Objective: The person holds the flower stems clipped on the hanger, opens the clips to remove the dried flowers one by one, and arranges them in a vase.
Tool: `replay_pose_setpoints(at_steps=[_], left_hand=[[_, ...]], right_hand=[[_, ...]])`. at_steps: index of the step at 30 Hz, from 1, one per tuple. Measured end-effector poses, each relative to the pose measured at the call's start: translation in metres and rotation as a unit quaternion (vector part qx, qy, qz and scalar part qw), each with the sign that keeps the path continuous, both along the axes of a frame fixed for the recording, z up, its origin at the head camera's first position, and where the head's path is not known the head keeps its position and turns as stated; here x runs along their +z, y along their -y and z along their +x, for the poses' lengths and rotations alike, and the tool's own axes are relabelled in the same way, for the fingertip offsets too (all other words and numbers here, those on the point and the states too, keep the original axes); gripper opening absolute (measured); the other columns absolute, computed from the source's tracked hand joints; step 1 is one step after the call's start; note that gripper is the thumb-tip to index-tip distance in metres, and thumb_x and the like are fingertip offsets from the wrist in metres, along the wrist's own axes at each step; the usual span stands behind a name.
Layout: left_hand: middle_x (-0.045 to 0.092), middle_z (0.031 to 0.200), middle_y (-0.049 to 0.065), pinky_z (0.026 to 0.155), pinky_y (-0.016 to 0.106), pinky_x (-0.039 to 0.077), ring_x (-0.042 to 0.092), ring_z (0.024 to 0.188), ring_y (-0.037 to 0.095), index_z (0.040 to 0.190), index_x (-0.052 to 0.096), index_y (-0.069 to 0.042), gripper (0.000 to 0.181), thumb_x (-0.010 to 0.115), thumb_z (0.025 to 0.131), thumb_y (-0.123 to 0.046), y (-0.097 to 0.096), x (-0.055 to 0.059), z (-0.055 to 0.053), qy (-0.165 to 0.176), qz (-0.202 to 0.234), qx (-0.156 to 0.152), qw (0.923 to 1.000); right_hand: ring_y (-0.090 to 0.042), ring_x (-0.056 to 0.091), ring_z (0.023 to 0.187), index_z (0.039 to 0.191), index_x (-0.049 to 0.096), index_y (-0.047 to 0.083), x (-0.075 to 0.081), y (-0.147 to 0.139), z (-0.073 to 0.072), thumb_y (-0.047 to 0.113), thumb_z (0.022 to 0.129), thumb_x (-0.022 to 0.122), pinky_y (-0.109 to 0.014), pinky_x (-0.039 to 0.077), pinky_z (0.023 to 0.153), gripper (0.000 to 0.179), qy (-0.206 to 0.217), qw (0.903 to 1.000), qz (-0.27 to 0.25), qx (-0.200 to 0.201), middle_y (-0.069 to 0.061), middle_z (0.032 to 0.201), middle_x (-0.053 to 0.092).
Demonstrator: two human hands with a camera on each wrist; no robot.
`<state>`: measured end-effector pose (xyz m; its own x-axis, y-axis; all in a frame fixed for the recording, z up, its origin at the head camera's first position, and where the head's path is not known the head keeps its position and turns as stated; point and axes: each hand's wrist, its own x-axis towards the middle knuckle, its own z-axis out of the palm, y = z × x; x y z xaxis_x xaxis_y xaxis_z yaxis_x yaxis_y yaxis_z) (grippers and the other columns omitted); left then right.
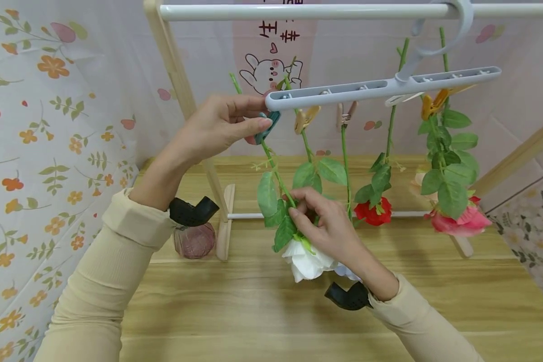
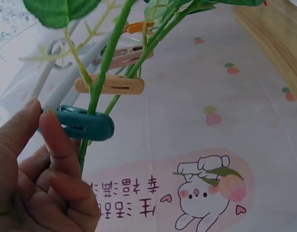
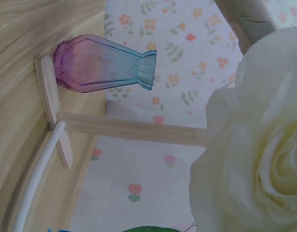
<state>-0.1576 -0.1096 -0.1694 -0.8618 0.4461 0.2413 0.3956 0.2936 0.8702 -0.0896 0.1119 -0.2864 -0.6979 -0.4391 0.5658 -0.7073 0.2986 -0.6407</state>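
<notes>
My left hand (image 1: 223,123) pinches a teal clothespin (image 1: 269,128) at the left end of a pale grey clip hanger (image 1: 335,101). In the left wrist view, the teal clothespin (image 2: 88,124) crosses a green stem (image 2: 107,63), with thumb and fingertips on its near end. My right hand (image 1: 330,223) holds that flower's stem lower down, just above the bloom. The white rose (image 1: 308,262) hangs head down over the table. Close up in the right wrist view, the white rose (image 3: 245,145) fills the right side; the right hand is outside that view.
The hanger hooks over a white rod (image 1: 298,12) on a wooden frame. Other clothespins, yellow (image 1: 306,120), pinkish (image 1: 345,115) and orange (image 1: 433,104), hold stems, with a red rose (image 1: 374,212) and pink rose (image 1: 463,222) hanging right. A glass vase (image 1: 194,241) stands by the left foot.
</notes>
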Motion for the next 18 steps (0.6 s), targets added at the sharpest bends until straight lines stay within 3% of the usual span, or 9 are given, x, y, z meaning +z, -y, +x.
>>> replay_pose_setpoints(at_steps=[5, 12, 18], left_hand=[[0.068, 0.097, 0.01, 0.066, 0.02, 0.049, 0.06, 0.074, 0.013, 0.114, 0.063, 0.003, 0.027, 0.063, 0.089, -0.007, -0.004, 0.0, -0.007, 0.032, 0.01, 0.006, 0.9994], [0.064, 0.086, 0.005, 0.057, 0.02, 0.04, 0.051, 0.066, 0.012, 0.104, 0.064, 0.0, 0.02, 0.067, 0.087, -0.011, -0.013, -0.002, -0.006, 0.017, 0.007, 0.043, 0.9989], [0.063, 0.083, 0.005, 0.057, 0.021, 0.043, 0.053, 0.063, 0.015, 0.102, 0.062, 0.001, 0.018, 0.066, 0.088, -0.01, -0.018, -0.002, -0.006, 0.023, 0.024, 0.057, 0.9978]], right_hand=[[-0.004, 0.045, 0.055, 0.103, 0.061, 0.003, 0.001, -0.003, 0.0, -0.006, 0.086, 0.058, -0.02, 0.041, 0.051, 0.02, 0.007, 1.0, 0.003, -0.004, 0.006, 0.064, 0.05], [-0.003, 0.044, 0.054, 0.103, 0.061, 0.002, 0.003, -0.003, -0.001, -0.005, 0.086, 0.06, -0.02, 0.039, 0.048, 0.019, 0.0, 0.9998, 0.012, -0.019, 0.005, 0.063, 0.05], [-0.002, 0.042, 0.05, 0.104, 0.061, 0.003, 0.005, -0.002, -0.002, -0.002, 0.086, 0.059, -0.019, 0.037, 0.046, 0.018, -0.014, 0.9976, 0.045, -0.051, 0.005, 0.062, 0.055]])
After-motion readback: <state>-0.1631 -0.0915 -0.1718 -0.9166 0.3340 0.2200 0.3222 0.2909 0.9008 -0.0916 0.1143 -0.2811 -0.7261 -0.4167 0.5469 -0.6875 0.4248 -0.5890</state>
